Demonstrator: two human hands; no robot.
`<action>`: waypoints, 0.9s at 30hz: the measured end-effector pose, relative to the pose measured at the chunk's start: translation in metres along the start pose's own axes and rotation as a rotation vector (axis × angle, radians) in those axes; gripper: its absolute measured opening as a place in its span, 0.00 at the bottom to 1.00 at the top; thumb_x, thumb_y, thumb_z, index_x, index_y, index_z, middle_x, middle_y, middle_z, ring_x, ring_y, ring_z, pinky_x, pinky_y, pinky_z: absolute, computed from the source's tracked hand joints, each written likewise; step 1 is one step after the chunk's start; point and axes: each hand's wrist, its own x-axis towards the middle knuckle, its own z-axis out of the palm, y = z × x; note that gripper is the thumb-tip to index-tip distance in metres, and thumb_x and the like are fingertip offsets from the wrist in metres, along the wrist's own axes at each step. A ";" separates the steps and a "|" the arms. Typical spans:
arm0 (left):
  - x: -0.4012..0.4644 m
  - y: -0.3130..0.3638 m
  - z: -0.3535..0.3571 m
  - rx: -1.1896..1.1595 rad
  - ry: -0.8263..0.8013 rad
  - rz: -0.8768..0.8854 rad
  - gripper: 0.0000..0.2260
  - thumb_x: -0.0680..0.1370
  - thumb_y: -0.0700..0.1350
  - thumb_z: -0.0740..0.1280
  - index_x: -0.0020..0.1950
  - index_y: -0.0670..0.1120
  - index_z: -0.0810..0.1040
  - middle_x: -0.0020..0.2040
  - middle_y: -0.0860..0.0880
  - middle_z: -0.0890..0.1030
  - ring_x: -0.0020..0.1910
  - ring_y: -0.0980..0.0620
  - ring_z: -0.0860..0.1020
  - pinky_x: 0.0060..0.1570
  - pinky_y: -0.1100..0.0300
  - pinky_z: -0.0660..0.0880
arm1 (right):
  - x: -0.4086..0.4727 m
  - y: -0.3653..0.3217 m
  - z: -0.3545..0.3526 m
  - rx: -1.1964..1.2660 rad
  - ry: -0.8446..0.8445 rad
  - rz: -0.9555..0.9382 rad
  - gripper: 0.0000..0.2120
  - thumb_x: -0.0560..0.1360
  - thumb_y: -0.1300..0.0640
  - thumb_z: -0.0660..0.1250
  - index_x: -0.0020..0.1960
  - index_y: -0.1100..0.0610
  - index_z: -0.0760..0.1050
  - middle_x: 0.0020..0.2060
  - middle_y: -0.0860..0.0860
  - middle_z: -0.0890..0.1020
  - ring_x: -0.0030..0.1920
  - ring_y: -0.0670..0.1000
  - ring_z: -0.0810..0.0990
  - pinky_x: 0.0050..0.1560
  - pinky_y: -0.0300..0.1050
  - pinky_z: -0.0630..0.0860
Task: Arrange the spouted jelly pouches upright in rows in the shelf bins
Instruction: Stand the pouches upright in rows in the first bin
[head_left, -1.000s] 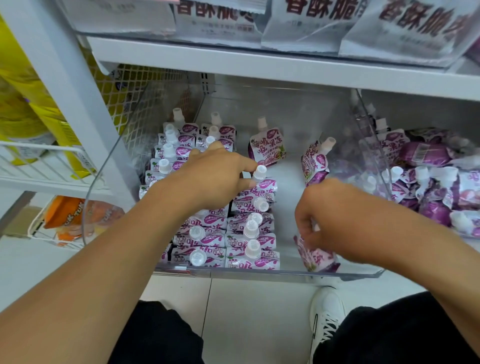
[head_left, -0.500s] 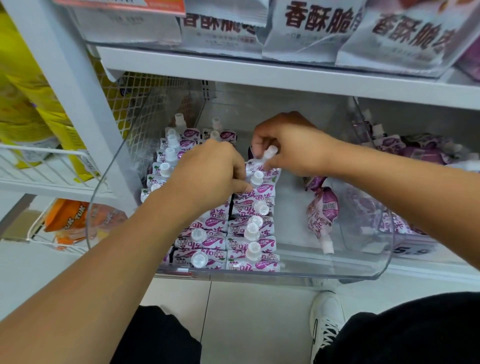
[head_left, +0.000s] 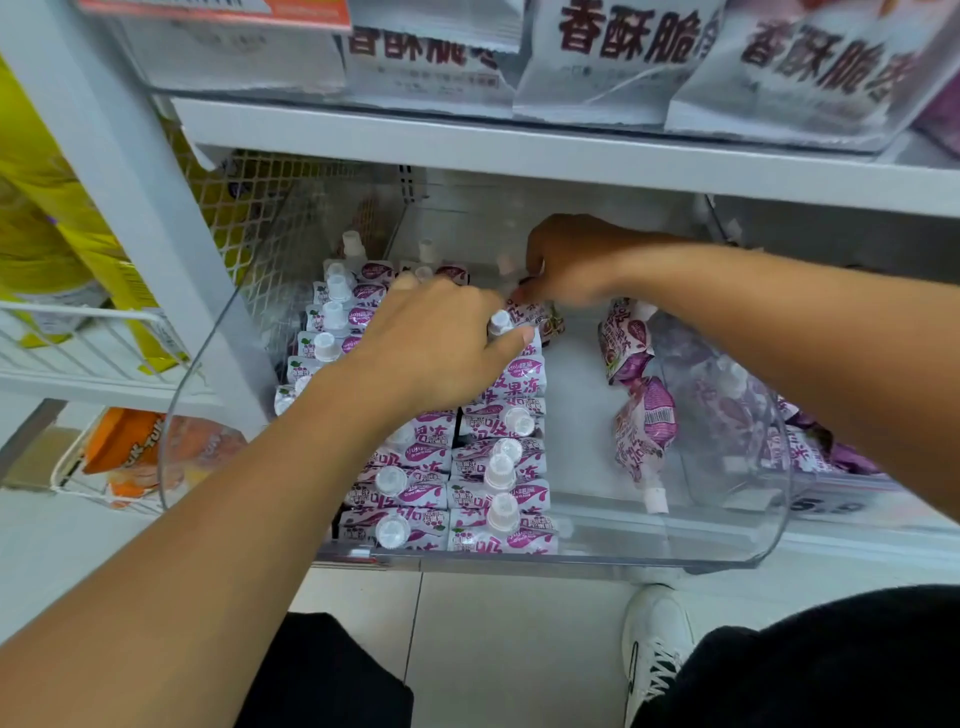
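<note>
Clear plastic bin (head_left: 753, 540) sits pulled forward on the lower shelf (head_left: 519, 150); its front wall blurs the labels of the lowest pouches. Purple-and-white spouted jelly pouches (head_left: 498, 467) stand upright, caps up, in three rows at the left of the bin. Left row: six caps countable. Middle row: two caps clear at front, the rest hidden under the left hand (head_left: 431, 348). Third row: five caps visible. Left hand lies palm down over the middle of the rows, fingers extended and close together, thumb tip against the capped pouch at the top of the third row. Right hand (head_left: 571, 265) reaches to the back of the bin, fingertips curled together over a tilted pouch (head_left: 535, 312); motion blur there, so cannot tell whether it is actually pinched. Two loose pouches (head_left: 644, 415) lie flat on the bare bin floor, right of the rows. Neighbouring bin's contents are smeared through the plastic, count not possible.
</note>
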 end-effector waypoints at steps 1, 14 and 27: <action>-0.001 0.001 -0.001 0.013 -0.030 -0.002 0.19 0.81 0.63 0.54 0.47 0.51 0.74 0.32 0.53 0.72 0.40 0.46 0.71 0.62 0.47 0.64 | 0.002 -0.002 0.000 -0.023 -0.018 -0.006 0.15 0.77 0.47 0.67 0.39 0.56 0.69 0.36 0.48 0.74 0.36 0.50 0.74 0.35 0.40 0.66; 0.002 -0.007 0.003 -0.286 0.136 -0.040 0.22 0.75 0.62 0.66 0.59 0.47 0.70 0.42 0.50 0.77 0.44 0.45 0.77 0.49 0.50 0.72 | -0.001 0.004 0.020 0.616 -0.107 0.016 0.11 0.74 0.71 0.69 0.48 0.56 0.76 0.49 0.56 0.81 0.50 0.55 0.82 0.46 0.48 0.83; 0.023 0.006 0.012 -0.142 0.015 -0.094 0.07 0.80 0.52 0.55 0.52 0.51 0.68 0.47 0.50 0.79 0.51 0.44 0.75 0.63 0.46 0.59 | -0.049 0.040 0.002 -0.644 -0.170 -0.028 0.29 0.63 0.45 0.79 0.60 0.52 0.76 0.51 0.51 0.80 0.45 0.55 0.81 0.46 0.49 0.81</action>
